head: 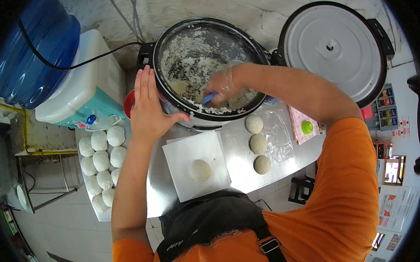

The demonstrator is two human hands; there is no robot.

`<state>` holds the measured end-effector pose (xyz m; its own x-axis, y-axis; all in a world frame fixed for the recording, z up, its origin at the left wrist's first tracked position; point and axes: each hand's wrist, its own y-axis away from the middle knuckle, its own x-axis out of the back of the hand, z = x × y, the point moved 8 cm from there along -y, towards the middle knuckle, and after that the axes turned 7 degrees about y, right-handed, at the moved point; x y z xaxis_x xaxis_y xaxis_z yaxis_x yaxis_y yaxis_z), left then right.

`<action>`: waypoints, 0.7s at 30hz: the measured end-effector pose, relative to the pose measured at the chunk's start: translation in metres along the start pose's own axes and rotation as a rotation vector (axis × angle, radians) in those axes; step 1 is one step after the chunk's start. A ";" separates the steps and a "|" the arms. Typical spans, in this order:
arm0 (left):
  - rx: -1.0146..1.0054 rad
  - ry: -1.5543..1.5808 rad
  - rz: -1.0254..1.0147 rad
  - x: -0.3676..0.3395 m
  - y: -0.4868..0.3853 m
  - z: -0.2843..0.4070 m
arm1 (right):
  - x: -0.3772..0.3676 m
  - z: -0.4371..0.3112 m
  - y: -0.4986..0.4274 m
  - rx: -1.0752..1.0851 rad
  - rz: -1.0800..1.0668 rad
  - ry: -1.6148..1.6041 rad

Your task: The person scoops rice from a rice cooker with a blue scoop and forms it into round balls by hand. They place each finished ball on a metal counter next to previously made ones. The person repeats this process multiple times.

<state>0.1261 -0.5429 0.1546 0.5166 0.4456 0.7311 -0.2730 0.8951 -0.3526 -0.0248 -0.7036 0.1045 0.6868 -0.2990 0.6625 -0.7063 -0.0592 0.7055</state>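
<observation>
My right hand (222, 86), in a clear plastic glove, is down inside a large rice cooker (215, 122). Its fingers close around a blue utensil (208, 98), whose lower end I cannot make out. White cooked rice (186, 50) clings to the cooker's inner wall, bottom and rim. My bare left hand (148, 105) lies flat against the cooker's left side, thumb spread, gripping nothing. In front of the cooker, a round, pale rice ball (201, 170) rests on a stack of white paper sheets (182, 153). Three more balls (258, 144) stand in a column to the right.
Several white wrapped balls (101, 160) fill the left end of the steel table (240, 168). A water dispenser (83, 87) with a blue bottle (38, 51) stands behind them. The cooker's lid (334, 49) is at right, above a clear plastic sheet (278, 138) and a pink cloth (298, 122).
</observation>
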 end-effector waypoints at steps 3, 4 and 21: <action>-0.042 -0.028 0.025 -0.001 0.002 0.002 | 0.027 -0.015 0.036 -0.028 0.117 0.033; -0.037 -0.118 0.023 -0.004 0.003 0.000 | 0.034 -0.020 0.044 -0.035 0.136 0.052; 0.436 1.117 0.097 -0.043 -0.048 0.053 | 0.026 0.012 0.095 -0.144 0.779 -1.485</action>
<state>0.0743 -0.6058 0.1707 0.8376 0.4728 -0.2737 -0.4900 0.8717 0.0061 -0.0757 -0.7280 0.1856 -0.5986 -0.7941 0.1051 -0.6978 0.5814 0.4184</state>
